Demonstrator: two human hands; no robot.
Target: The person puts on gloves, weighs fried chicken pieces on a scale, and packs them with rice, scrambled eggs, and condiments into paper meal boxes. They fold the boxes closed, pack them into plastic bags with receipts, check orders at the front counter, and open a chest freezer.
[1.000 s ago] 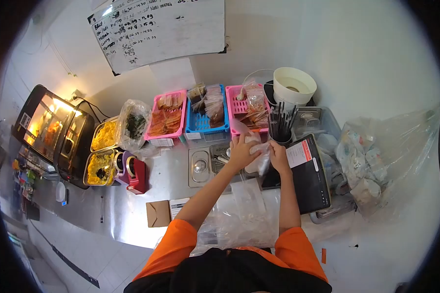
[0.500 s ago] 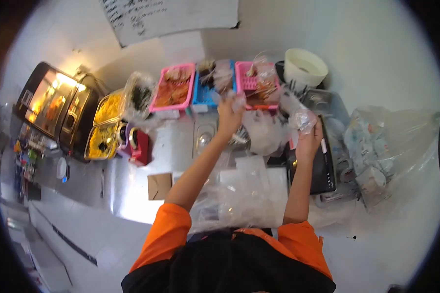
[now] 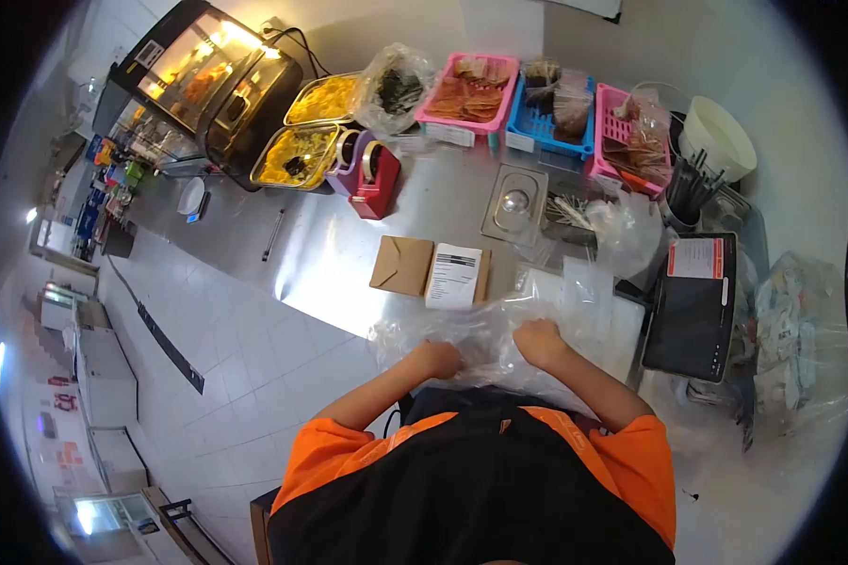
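Handling clear plastic (image 3: 481,330): spread just nearside of the receipt (image 3: 455,278); could be torn by uneven pulling.
Receipt: could be dragged if snagged by plastic.
Left hand (image 3: 440,359): clenched on plastic.
Right hand (image 3: 539,342): likewise clenched.

Fingers (image 3: 455,358) of the left hand (image 3: 433,360) and right hand (image 3: 539,343) touch plastic sheeting (image 3: 490,348) at the near edge of the counter (image 3: 330,245). Just beyond the left fingers: two boxes (image 3: 401,265) side by side, the right one beneath a printed slip (image 3: 455,276). Right of the fingers: a tablet (image 3: 690,315). Farther beyond: a lidded pan (image 3: 514,213), with three baskets (image 3: 556,141) behind it. Beyond and left of the fingers: tape dispensers (image 3: 375,193), then trays (image 3: 292,185), then a warming cabinet (image 3: 275,99). What underlies the sheeting is unclear.
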